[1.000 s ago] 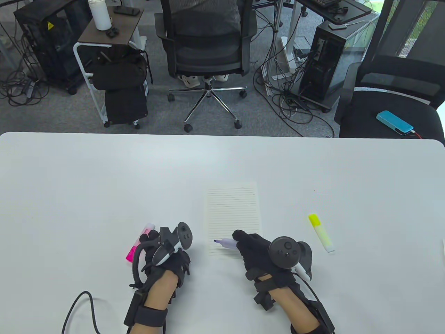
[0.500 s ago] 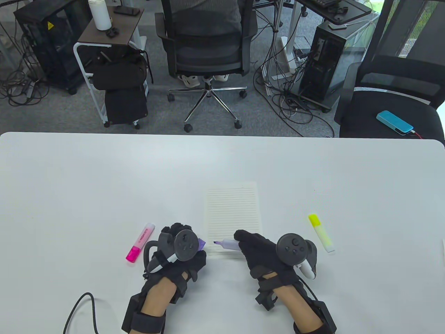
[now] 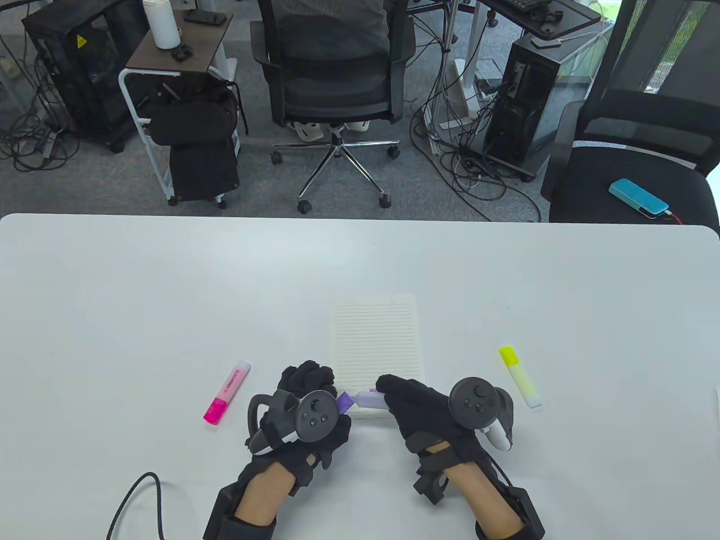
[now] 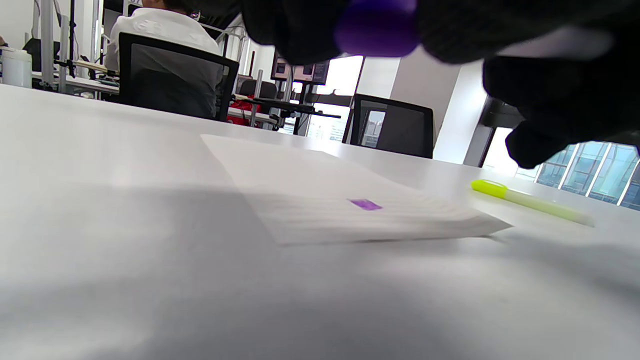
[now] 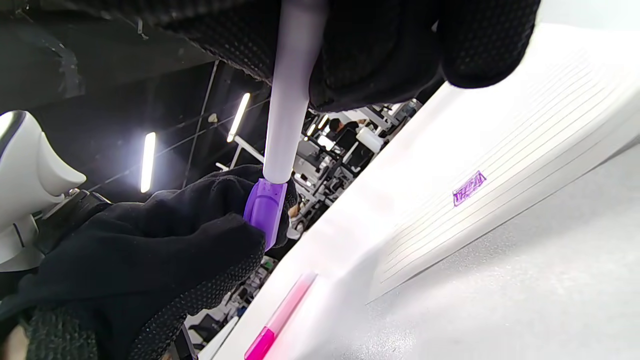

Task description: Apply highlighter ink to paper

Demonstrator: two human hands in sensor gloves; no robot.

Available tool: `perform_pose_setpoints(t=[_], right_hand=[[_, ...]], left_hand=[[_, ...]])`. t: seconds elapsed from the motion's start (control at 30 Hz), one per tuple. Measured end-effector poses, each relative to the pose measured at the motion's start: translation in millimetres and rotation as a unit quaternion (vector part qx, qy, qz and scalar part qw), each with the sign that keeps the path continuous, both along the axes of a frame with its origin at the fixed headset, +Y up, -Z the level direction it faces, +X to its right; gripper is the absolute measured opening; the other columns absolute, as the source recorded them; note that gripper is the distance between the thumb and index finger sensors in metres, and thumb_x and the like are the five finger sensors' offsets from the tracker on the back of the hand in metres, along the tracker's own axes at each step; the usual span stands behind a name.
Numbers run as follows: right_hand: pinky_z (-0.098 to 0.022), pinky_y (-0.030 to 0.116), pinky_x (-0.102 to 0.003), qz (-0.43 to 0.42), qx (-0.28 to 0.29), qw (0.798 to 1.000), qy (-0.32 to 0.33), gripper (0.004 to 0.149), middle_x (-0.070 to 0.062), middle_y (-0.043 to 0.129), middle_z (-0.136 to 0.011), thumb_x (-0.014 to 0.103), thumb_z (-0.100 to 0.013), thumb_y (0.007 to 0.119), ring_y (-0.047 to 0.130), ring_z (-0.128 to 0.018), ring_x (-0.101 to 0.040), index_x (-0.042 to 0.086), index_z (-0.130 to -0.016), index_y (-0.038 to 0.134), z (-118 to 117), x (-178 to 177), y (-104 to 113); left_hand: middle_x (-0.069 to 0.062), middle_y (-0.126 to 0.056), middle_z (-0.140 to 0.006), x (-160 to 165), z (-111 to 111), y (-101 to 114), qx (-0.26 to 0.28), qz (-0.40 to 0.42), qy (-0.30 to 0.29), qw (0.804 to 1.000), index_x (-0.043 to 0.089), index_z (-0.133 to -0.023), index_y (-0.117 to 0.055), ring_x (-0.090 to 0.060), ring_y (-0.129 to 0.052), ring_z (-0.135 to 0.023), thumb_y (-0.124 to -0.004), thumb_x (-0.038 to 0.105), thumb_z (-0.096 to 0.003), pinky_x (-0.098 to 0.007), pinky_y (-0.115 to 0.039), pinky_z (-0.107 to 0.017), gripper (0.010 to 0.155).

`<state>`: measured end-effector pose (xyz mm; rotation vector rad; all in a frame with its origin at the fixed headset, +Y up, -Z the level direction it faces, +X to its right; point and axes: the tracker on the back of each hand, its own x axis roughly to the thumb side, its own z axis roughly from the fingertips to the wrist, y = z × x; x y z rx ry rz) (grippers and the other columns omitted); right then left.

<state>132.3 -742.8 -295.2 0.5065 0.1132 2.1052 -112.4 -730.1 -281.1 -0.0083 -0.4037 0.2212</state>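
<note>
Right hand (image 3: 419,408) closed round the pale barrel of the purple highlighter (image 3: 368,399), barrel lying roughly level and pointing toward the left hand (image 3: 312,405). Left hand's fingers pinched on the purple cap (image 5: 265,210), cap seated on the barrel's end. Highlighter thus held between both hands, off the table (image 3: 169,281), just over the near left corner of the paper (image 3: 377,337). Paper lined, lying flat at table centre, its near edge partly hidden under the two hands. Small purple mark (image 5: 468,188) seen on the paper near that near edge, in both wrist views. In the left wrist view, cap at the top edge between dark gloved fingers (image 4: 300,30), blurred. Pink highlighter (image 3: 226,392) lying capped on the table to the left of the left hand, near but apart from it. Yellow highlighter (image 3: 520,376) lying capped to the right of the right hand, likewise apart. Trackers strapped on the backs of both hands; black cable (image 3: 135,500) trailing from the left wrist across the near table edge.
</note>
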Motion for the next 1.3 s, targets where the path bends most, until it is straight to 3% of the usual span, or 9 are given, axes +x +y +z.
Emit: perform_pose_setpoints(t=[0.1,0.17,0.23,0.37,0.53,0.7,0.8,0.97,1.3], right_hand=[[-0.057,0.070,-0.060,-0.031,-0.025,0.999,0.016,0.040,-0.019,0.086,-0.078,0.031,-0.062,0.074,0.090,-0.049,-0.031,0.017,-0.099,0.076,-4.0,5.2,-1.3],[-0.057,0.070,-0.060,-0.035,-0.035,0.998,0.032,0.039,-0.019,0.087,-0.078,0.030,-0.061,0.074,0.090,-0.048,-0.032,0.017,-0.098,0.077,-6.3,7.8,-1.1],[-0.057,0.070,-0.060,-0.029,-0.030,0.998,0.041,0.039,-0.019,0.087,-0.078,0.030,-0.061,0.074,0.090,-0.048,-0.032,0.017,-0.098,0.077,-6.9,7.3,-1.6],[-0.058,0.069,-0.060,-0.024,-0.009,0.998,0.053,0.039,-0.018,0.086,-0.079,0.030,-0.060,0.074,0.089,-0.050,-0.032,0.019,-0.098,0.078,-7.8,6.5,-3.2],[-0.060,0.068,-0.060,-0.054,-0.005,0.996,0.075,0.040,-0.017,0.085,-0.082,0.030,-0.061,0.074,0.089,-0.052,-0.032,0.019,-0.099,0.076,-9.3,8.7,-3.4],[-0.060,0.068,-0.061,-0.071,-0.025,0.989,0.129,0.040,-0.018,0.084,-0.083,0.030,-0.062,0.073,0.088,-0.053,-0.033,0.018,-0.100,0.074,-4.1,-8.0,-7.2],[-0.060,0.068,-0.060,-0.042,-0.001,0.992,0.118,0.041,-0.017,0.083,-0.082,0.030,-0.062,0.071,0.088,-0.053,-0.032,0.017,-0.100,0.072,-0.6,-13.1,-8.9],[-0.060,0.066,-0.061,-0.016,0.020,0.994,0.103,0.042,-0.017,0.079,-0.082,0.031,-0.062,0.066,0.084,-0.052,-0.031,0.015,-0.101,0.066,5.7,-23.7,-11.7],[-0.060,0.066,-0.060,-0.015,0.073,0.992,0.105,0.042,-0.017,0.074,-0.080,0.031,-0.061,0.064,0.082,-0.050,-0.031,0.016,-0.101,0.064,9.8,-25.8,-4.4]], left_hand=[[-0.012,-0.053,-0.105,-2.2,0.8,2.0,-0.001,0.025,-0.003,1.000,0.005,-0.084,-0.068,-0.043,-0.052,-0.100,-0.079,0.052,-0.0400,-0.069,-0.045,-0.070,0.066],[-0.015,-0.058,-0.103,-4.1,1.0,4.9,-0.007,0.044,-0.004,0.999,0.007,-0.086,-0.067,-0.042,-0.067,-0.095,-0.081,0.051,-0.0398,-0.068,-0.056,-0.068,0.065],[-0.015,-0.064,-0.100,-4.0,2.0,6.3,-0.014,0.057,-0.007,0.998,0.008,-0.086,-0.066,-0.033,-0.090,-0.081,-0.083,0.050,-0.0394,-0.061,-0.074,-0.062,0.065],[-0.016,-0.069,-0.096,-6.8,-0.4,2.6,-0.044,0.127,-0.027,0.991,0.009,-0.087,-0.065,-0.020,-0.103,-0.062,-0.083,0.044,-0.0400,-0.055,-0.082,-0.057,0.062],[-0.013,-0.067,-0.095,-15.3,-6.5,-5.6,-0.110,0.266,-0.043,0.957,0.010,-0.088,-0.061,-0.013,-0.102,-0.051,-0.083,0.041,-0.0406,-0.051,-0.084,-0.053,0.061],[-0.012,-0.070,-0.094,-0.4,-5.9,-16.3,-0.164,0.339,-0.074,0.923,0.012,-0.088,-0.064,-0.008,-0.099,-0.041,-0.084,0.052,-0.0406,-0.048,-0.087,-0.048,0.066],[-0.007,-0.082,-0.087,-2.1,-3.5,-17.9,-0.105,0.286,-0.018,0.952,0.017,-0.083,-0.075,0.001,-0.100,-0.027,-0.081,0.060,-0.0382,-0.040,-0.094,-0.037,0.063],[-0.006,-0.086,-0.084,0.8,-2.6,-20.6,-0.128,0.288,-0.002,0.949,0.016,-0.079,-0.080,0.005,-0.097,-0.021,-0.080,0.057,-0.0361,-0.036,-0.096,-0.035,0.059],[-0.005,-0.085,-0.077,6.0,1.3,-18.0,-0.110,0.325,-0.016,0.939,0.012,-0.070,-0.074,0.010,-0.093,-0.009,-0.078,0.050,-0.0344,-0.028,-0.100,-0.024,0.052]])
